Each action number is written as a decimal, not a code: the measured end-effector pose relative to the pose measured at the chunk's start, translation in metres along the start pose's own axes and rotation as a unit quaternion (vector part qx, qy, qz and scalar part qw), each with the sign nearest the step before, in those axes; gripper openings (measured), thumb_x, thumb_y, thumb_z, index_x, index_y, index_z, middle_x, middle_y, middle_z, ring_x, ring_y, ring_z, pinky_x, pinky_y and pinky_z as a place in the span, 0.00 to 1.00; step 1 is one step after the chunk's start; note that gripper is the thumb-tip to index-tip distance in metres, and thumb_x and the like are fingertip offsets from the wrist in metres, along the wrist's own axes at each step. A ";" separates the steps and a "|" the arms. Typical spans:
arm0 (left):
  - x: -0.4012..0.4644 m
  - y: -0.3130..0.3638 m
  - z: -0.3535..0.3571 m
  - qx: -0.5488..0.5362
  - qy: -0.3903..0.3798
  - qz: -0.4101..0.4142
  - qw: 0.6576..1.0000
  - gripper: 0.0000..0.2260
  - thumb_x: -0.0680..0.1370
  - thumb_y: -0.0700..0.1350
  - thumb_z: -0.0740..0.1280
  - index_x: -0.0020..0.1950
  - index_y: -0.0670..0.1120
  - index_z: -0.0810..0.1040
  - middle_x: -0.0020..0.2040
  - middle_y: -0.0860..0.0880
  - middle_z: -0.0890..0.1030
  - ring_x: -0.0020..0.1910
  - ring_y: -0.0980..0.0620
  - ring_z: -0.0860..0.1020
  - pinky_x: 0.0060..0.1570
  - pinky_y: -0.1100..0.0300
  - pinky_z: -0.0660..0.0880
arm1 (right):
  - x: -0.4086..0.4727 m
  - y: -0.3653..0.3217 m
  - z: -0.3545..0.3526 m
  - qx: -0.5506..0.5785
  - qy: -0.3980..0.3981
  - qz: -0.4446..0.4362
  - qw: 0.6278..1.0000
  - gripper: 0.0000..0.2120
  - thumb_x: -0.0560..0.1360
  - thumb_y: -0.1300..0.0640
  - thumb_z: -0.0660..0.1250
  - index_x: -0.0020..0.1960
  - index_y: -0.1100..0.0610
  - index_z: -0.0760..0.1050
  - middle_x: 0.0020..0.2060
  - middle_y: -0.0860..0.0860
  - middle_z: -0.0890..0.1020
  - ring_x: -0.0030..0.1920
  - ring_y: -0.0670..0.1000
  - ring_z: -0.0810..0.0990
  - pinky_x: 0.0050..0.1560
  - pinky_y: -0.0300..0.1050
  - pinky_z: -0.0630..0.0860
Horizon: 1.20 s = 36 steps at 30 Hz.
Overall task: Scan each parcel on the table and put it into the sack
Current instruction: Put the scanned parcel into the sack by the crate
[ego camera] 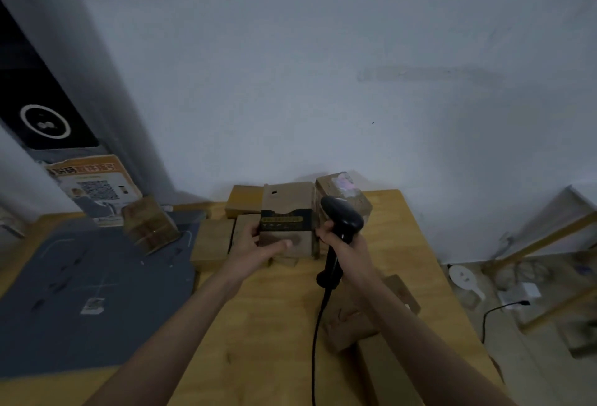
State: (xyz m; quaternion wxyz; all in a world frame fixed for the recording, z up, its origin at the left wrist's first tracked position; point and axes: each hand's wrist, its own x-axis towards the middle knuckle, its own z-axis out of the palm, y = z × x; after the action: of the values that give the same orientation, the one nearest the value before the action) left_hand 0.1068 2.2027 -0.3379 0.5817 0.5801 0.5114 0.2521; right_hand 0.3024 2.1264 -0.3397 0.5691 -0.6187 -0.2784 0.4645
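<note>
The left hand (258,244) is gripping a cardboard parcel (286,221) at the far middle of the table (274,325), while the right hand (339,241) is clutching the scanner (342,215) just beside it — turning the label toward the scanner head would help. No sack is showing — other parcels (213,237) are crowding close.

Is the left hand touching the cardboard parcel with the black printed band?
Touching. The head view shows the left hand gripping the cardboard parcel, thumb across its near face.

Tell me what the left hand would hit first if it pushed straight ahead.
The left hand already grips the black-banded parcel. Pushed on, that parcel would probably meet the flat box behind it; depth is unclear.
</note>
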 end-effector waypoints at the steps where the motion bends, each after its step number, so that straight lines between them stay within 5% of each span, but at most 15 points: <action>1: -0.014 0.002 -0.005 -0.006 0.014 0.011 1.000 0.39 0.63 0.59 0.81 0.69 0.53 0.69 0.62 0.58 0.76 0.62 0.58 0.74 0.57 0.62 0.72 | -0.014 -0.004 0.006 -0.007 0.010 -0.015 1.000 0.02 0.77 0.59 0.72 0.46 0.56 0.80 0.41 0.51 0.83 0.49 0.53 0.82 0.50 0.50 0.76; 4: -0.055 0.011 -0.021 -0.015 0.066 0.053 0.996 0.34 0.67 0.53 0.80 0.68 0.52 0.68 0.58 0.62 0.73 0.60 0.60 0.72 0.56 0.64 0.69 | -0.058 -0.017 0.026 0.050 0.016 -0.023 0.998 0.06 0.77 0.64 0.72 0.53 0.61 0.79 0.45 0.54 0.85 0.46 0.52 0.85 0.44 0.44 0.82; 7: -0.093 0.014 -0.042 -0.021 0.071 0.089 0.993 0.42 0.61 0.59 0.82 0.69 0.54 0.66 0.61 0.61 0.73 0.63 0.58 0.73 0.59 0.62 0.71 | -0.102 -0.027 0.045 0.105 -0.009 -0.011 0.994 0.10 0.76 0.65 0.72 0.57 0.63 0.79 0.50 0.58 0.86 0.48 0.51 0.87 0.41 0.39 0.82; 12: -0.150 0.011 -0.075 0.013 0.050 0.149 0.988 0.48 0.56 0.64 0.81 0.70 0.58 0.62 0.66 0.58 0.72 0.64 0.59 0.73 0.65 0.53 0.75 | -0.161 -0.024 0.073 0.107 -0.030 -0.021 0.994 0.12 0.76 0.63 0.73 0.58 0.63 0.77 0.55 0.58 0.85 0.56 0.54 0.85 0.53 0.46 0.81; 17: -0.184 0.009 -0.095 0.153 0.085 0.185 0.967 0.52 0.54 0.70 0.75 0.74 0.56 0.63 0.63 0.56 0.66 0.66 0.56 0.65 0.66 0.54 0.67 | -0.217 -0.019 0.086 0.140 0.000 -0.050 0.989 0.16 0.76 0.62 0.73 0.64 0.61 0.78 0.56 0.55 0.86 0.58 0.55 0.84 0.60 0.55 0.80; 20: -0.200 0.005 -0.104 0.156 0.061 0.213 0.963 0.52 0.54 0.66 0.77 0.74 0.51 0.63 0.64 0.54 0.68 0.66 0.53 0.68 0.67 0.50 0.70 | -0.245 -0.017 0.082 0.200 0.001 -0.044 0.979 0.15 0.78 0.60 0.71 0.63 0.62 0.78 0.56 0.56 0.86 0.59 0.58 0.83 0.64 0.59 0.78; 26: -0.229 -0.011 -0.103 0.226 0.016 0.337 0.914 0.54 0.58 0.63 0.79 0.76 0.52 0.56 0.68 0.59 0.62 0.68 0.56 0.64 0.65 0.57 0.67 | -0.273 -0.015 0.078 0.212 -0.035 0.004 0.977 0.25 0.75 0.50 0.75 0.70 0.51 0.73 0.62 0.51 0.83 0.63 0.54 0.81 0.61 0.60 0.80; 30: -0.243 -0.005 -0.097 0.196 -0.036 0.291 0.936 0.58 0.54 0.66 0.81 0.76 0.56 0.55 0.71 0.60 0.62 0.69 0.62 0.64 0.66 0.58 0.65 | -0.279 -0.016 0.078 0.184 -0.021 -0.007 0.983 0.27 0.72 0.48 0.77 0.69 0.50 0.75 0.63 0.50 0.83 0.64 0.54 0.80 0.64 0.59 0.78; 34: -0.257 0.016 -0.099 0.150 -0.114 0.217 0.958 0.48 0.51 0.75 0.75 0.67 0.66 0.62 0.65 0.69 0.68 0.61 0.75 0.68 0.58 0.69 0.68 | -0.281 -0.025 0.064 0.124 0.015 -0.097 0.987 0.15 0.75 0.56 0.74 0.61 0.56 0.81 0.55 0.50 0.86 0.59 0.52 0.83 0.60 0.50 0.78; 36: -0.256 0.023 -0.095 0.141 -0.126 0.196 0.962 0.46 0.52 0.76 0.74 0.66 0.68 0.63 0.64 0.66 0.70 0.62 0.70 0.72 0.59 0.67 0.73 | -0.281 -0.028 0.057 0.094 0.018 -0.145 0.985 0.11 0.76 0.60 0.73 0.58 0.58 0.83 0.53 0.49 0.87 0.57 0.50 0.84 0.55 0.46 0.81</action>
State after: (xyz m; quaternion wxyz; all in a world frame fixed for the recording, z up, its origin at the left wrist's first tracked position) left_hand -0.0596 2.0197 -0.2200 0.4933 0.7720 0.3406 0.2113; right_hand 0.1400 1.9116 -0.2360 0.6913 -0.5235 -0.3100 0.3898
